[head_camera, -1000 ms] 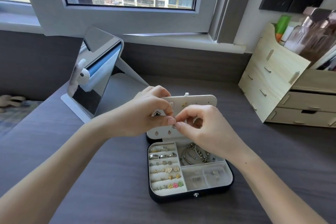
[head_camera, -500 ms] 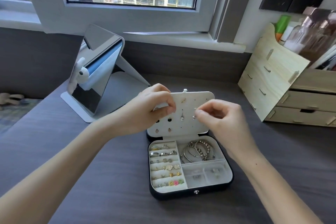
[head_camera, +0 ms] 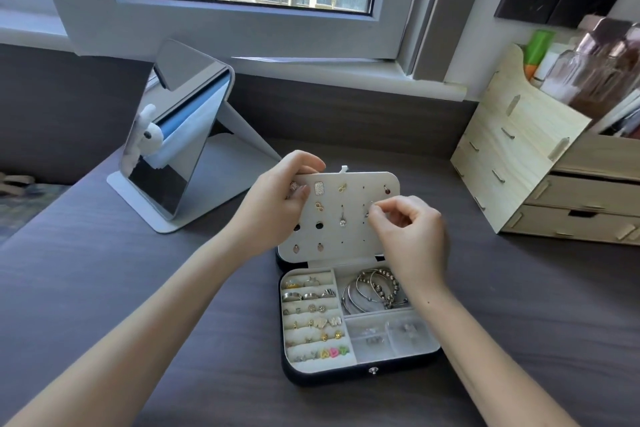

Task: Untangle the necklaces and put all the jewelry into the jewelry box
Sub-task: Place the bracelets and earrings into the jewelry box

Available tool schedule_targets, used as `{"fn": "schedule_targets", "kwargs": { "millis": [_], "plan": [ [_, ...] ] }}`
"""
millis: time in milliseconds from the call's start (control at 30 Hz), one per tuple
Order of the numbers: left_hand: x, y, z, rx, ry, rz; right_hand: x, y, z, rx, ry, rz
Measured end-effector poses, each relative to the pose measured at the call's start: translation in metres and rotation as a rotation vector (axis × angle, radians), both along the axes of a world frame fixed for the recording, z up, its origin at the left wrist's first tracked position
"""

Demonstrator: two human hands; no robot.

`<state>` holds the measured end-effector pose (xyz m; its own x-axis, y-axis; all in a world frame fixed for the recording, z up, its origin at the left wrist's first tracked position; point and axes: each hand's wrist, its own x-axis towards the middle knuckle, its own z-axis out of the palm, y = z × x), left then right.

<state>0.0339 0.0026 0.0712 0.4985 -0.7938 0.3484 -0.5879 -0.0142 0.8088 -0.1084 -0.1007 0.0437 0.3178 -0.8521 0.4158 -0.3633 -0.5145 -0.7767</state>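
right hand shifted onto earring panel, pinching earring

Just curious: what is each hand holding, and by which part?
Left hand grips the white earring panel by its top-left corner; right hand pinches a tiny earring on it.

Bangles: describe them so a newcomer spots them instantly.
Find the open black jewelry box on the desk. In its tray's upper-right compartment lie the silver bangles. They are the only large hoops; neighbours are small rings and studs.
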Motion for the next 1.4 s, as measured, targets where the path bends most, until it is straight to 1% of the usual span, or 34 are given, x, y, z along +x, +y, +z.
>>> {"fn": "schedule_targets", "kwargs": {
  "millis": [133, 333, 467, 600, 667, 767, 900, 1067, 1133, 1200, 1300, 1400],
  "plan": [
    [0.001, 0.0, -0.001, -0.007, 0.004, -0.008, 0.003, 0.001, -0.001, -0.08, 0.008, -0.052],
    [0.003, 0.0, -0.001, -0.004, 0.003, -0.008, 0.004, 0.004, -0.002, -0.258, 0.116, -0.095],
    [0.002, 0.0, -0.002, -0.022, 0.0, -0.015, 0.008, 0.004, 0.009, -0.428, 0.272, -0.062],
    [0.001, 0.001, -0.001, -0.03, -0.006, -0.025, 0.009, 0.004, 0.018, -0.504, 0.47, -0.015],
    [0.0, 0.002, 0.0, -0.038, -0.006, -0.028, 0.009, 0.004, 0.024, -0.435, 0.549, -0.004],
    [-0.002, 0.001, 0.001, -0.041, -0.014, -0.025, 0.011, 0.003, 0.033, -0.317, 0.583, 0.006],
    [-0.001, 0.0, 0.0, -0.039, -0.004, 0.0, 0.009, 0.002, 0.037, -0.312, 0.654, 0.005],
    [0.006, -0.003, -0.005, 0.009, -0.027, 0.035, -0.034, -0.004, 0.043, -0.159, 0.508, 0.136],
    [0.01, -0.004, -0.009, 0.016, -0.04, 0.046, -0.059, -0.011, 0.044, -0.047, 0.508, 0.244],
    [0.014, -0.005, -0.012, 0.019, -0.047, 0.054, -0.081, -0.017, 0.04, 0.057, 0.624, 0.34],
    [0.015, -0.007, -0.014, 0.028, -0.029, 0.073, -0.104, -0.022, 0.026, 0.109, 0.789, 0.382],
    [0.015, -0.01, -0.012, 0.03, -0.014, 0.076, -0.111, -0.02, 0.013, 0.146, 0.78, 0.393]
  ]
}}
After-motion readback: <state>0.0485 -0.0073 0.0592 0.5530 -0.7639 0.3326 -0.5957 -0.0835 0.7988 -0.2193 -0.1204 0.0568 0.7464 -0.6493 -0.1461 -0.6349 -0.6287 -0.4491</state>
